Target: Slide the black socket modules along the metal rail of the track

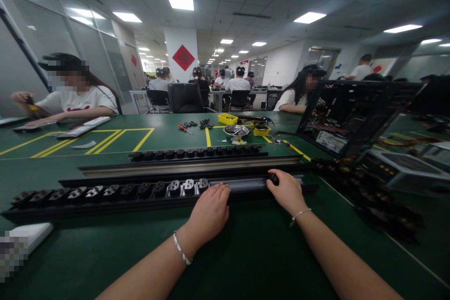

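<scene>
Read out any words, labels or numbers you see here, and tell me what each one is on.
No text can be read.
Red diamond sign on the pillar: its character is too blurred.
Red print on the co-worker's white shirt: too small.
Label inside the open computer case: blurred.
The long socket strip under both hands shows no lettering.

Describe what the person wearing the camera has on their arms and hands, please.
Both forearms are bare, with no sleeves or gloves in view. The left hand has a pale beaded bracelet at its wrist; the right hand has a thin silvery chain bracelet. No rings or watch are visible.
</scene>
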{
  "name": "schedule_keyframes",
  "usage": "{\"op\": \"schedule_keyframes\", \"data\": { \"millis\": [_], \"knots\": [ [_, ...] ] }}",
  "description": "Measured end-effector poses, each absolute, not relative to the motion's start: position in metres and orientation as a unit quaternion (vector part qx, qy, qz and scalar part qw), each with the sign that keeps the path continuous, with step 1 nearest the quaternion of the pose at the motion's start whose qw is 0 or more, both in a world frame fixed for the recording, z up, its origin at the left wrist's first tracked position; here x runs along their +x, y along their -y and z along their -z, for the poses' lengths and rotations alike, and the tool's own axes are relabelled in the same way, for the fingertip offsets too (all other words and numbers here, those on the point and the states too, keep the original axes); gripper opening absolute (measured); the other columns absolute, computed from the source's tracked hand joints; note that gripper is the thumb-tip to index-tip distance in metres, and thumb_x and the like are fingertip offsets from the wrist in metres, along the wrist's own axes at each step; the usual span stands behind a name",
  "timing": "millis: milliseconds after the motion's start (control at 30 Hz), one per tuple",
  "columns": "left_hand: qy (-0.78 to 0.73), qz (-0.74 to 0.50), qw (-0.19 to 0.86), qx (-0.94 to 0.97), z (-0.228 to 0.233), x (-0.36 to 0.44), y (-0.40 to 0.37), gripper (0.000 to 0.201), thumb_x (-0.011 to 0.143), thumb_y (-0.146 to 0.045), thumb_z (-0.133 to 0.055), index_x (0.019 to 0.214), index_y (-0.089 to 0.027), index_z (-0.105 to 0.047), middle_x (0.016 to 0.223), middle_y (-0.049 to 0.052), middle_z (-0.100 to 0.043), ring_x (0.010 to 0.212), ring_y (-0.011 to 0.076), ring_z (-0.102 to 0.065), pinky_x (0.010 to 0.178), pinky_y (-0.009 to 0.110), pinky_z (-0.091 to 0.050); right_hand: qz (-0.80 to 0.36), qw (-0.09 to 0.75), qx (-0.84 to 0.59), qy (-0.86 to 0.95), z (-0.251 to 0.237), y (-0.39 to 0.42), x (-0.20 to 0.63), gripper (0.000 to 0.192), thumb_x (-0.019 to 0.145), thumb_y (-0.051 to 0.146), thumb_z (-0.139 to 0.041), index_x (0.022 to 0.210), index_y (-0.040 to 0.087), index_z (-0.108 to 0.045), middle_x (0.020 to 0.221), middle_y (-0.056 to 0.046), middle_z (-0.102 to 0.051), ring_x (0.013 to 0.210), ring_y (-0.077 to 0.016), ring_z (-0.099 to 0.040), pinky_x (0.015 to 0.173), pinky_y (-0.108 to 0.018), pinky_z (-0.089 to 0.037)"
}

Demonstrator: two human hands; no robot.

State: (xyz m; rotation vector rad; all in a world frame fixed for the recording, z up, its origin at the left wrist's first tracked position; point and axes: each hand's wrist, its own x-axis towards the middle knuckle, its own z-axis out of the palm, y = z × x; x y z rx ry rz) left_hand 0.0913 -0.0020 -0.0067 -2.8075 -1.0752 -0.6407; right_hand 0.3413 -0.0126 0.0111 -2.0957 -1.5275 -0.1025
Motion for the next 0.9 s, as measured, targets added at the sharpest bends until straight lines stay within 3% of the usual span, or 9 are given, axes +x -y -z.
{"op": "schedule_keyframes", "data": {
  "millis": [900],
  "knots": [
    [0.349, 0.215, 0.035, -0.912, 0.0074, 0.0914, 0.0003, 0.042, 0.081, -0.016, -0.051, 0.123, -0.015, -0.048, 0.129, 0.011, -0.055, 0.122, 0.0244, -0.048, 0.106, 0.041, -0.037, 0.015, 0.251, -0.788, 0.562, -0.0170, 0.0146, 0.3471, 0.035, 0.080, 0.027, -0.047, 0.112, 0.019, -0.060, 0.111, -0.009, -0.063, 0.107, -0.0246, -0.054, 0.094, -0.039, -0.039]
  ]
}}
